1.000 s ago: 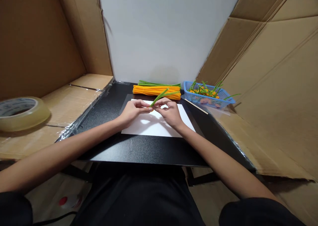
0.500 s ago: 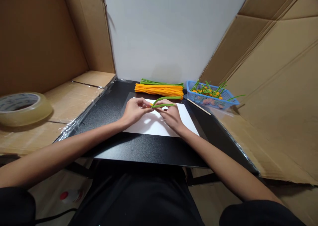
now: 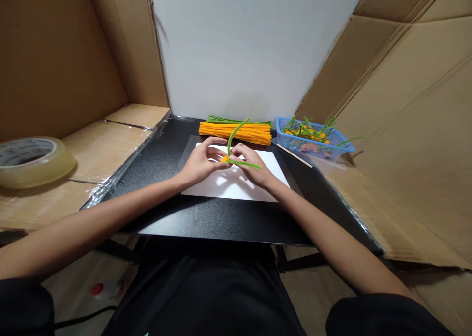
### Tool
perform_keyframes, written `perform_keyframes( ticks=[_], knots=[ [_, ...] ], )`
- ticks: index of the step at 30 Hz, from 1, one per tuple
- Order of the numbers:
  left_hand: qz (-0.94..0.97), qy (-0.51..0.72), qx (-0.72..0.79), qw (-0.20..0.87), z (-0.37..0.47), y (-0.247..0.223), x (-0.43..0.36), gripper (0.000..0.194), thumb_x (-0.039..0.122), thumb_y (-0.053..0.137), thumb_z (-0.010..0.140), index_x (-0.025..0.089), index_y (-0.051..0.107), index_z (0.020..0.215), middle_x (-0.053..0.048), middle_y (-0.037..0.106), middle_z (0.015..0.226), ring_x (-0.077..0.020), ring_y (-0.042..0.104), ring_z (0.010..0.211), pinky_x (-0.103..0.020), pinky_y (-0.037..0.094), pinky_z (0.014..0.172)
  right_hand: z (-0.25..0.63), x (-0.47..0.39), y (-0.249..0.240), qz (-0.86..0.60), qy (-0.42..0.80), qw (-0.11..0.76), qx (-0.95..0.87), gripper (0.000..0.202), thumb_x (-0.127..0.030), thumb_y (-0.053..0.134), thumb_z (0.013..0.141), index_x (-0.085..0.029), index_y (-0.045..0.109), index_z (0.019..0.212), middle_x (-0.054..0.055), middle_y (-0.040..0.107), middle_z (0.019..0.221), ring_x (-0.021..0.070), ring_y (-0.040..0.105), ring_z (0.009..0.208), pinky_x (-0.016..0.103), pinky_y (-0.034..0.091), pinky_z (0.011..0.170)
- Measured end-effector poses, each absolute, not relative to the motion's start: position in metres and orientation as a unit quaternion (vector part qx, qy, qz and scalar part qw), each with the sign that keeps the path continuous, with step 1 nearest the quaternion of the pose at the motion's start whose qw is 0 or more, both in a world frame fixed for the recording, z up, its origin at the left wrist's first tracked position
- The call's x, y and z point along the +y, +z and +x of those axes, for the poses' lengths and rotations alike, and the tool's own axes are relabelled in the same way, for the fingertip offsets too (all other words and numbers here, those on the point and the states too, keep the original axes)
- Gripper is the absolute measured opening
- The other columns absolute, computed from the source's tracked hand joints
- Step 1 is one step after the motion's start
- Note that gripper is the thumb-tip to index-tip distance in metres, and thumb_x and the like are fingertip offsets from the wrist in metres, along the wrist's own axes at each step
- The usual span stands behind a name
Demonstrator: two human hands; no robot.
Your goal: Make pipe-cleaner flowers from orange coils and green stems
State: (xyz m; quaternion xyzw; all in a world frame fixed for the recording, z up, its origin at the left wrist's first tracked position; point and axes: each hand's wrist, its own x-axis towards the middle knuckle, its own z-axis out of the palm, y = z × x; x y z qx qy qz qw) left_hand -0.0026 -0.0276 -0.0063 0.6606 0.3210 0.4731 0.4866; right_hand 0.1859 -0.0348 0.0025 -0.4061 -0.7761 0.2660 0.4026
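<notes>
Above a white sheet, my left hand pinches a small orange piece between thumb and fingers. My right hand closes on the green stem joined to that piece. One green length curves upward between the hands, and another points right across my right fingers. Behind the sheet lie a bundle of orange stems and a bundle of green stems. At the back right, a blue basket holds several green and orange pieces.
A thin wooden stick lies right of the sheet on the black table. A large tape roll rests on cardboard at the left. Cardboard walls stand on both sides. A red-capped bottle is on the floor.
The green lengths have spread apart, one now standing upward and the other tilting down to the right. More of the orange piece shows, and my left index finger has lifted slightly.
</notes>
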Motion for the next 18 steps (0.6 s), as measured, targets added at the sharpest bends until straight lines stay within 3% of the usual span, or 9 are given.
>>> perform_keyframes(
  ticks=[4, 9, 13, 18],
  knots=[
    [0.705, 0.458, 0.284, 0.461, -0.005, -0.002, -0.036, 0.092, 0.021, 0.087, 0.066, 0.026, 0.046, 0.149, -0.005, 0.073, 0.102, -0.0194, 0.071, 0.085, -0.032, 0.057, 0.080, 0.187, -0.036, 0.006, -0.402, 0.244, 0.388, -0.793, 0.021, -0.037, 0.060, 0.087, -0.021, 0.056, 0.074, 0.001, 0.055, 0.082, 0.0178, 0.052, 0.077, 0.032, 0.042, 0.073],
    [0.713, 0.468, 0.297, 0.431, -0.005, 0.002, -0.043, 0.089, 0.022, 0.086, 0.068, 0.028, 0.049, 0.149, -0.006, 0.072, 0.107, -0.0169, 0.068, 0.079, -0.029, 0.057, 0.077, 0.186, -0.040, 0.006, -0.414, 0.192, 0.425, -0.781, 0.031, -0.048, 0.066, 0.089, -0.021, 0.062, 0.073, 0.003, 0.062, 0.079, 0.0176, 0.056, 0.072, 0.031, 0.043, 0.067],
    [0.724, 0.474, 0.300, 0.402, -0.004, -0.001, -0.041, 0.088, 0.025, 0.083, 0.073, 0.026, 0.044, 0.152, -0.005, 0.072, 0.101, -0.0175, 0.069, 0.080, -0.029, 0.057, 0.079, 0.185, -0.045, 0.006, -0.427, 0.160, 0.452, -0.767, 0.025, -0.045, 0.065, 0.093, -0.020, 0.071, 0.093, 0.004, 0.070, 0.081, 0.0190, 0.060, 0.072, 0.032, 0.043, 0.068],
    [0.719, 0.477, 0.309, 0.400, -0.004, -0.004, -0.038, 0.090, 0.026, 0.082, 0.074, 0.027, 0.040, 0.153, -0.005, 0.072, 0.098, -0.0183, 0.070, 0.079, -0.031, 0.058, 0.078, 0.186, -0.044, 0.007, -0.401, 0.099, 0.389, -0.823, 0.028, -0.040, 0.055, 0.098, -0.024, 0.075, 0.110, 0.006, 0.068, 0.084, 0.0214, 0.059, 0.076, 0.034, 0.044, 0.074]
  ],
)
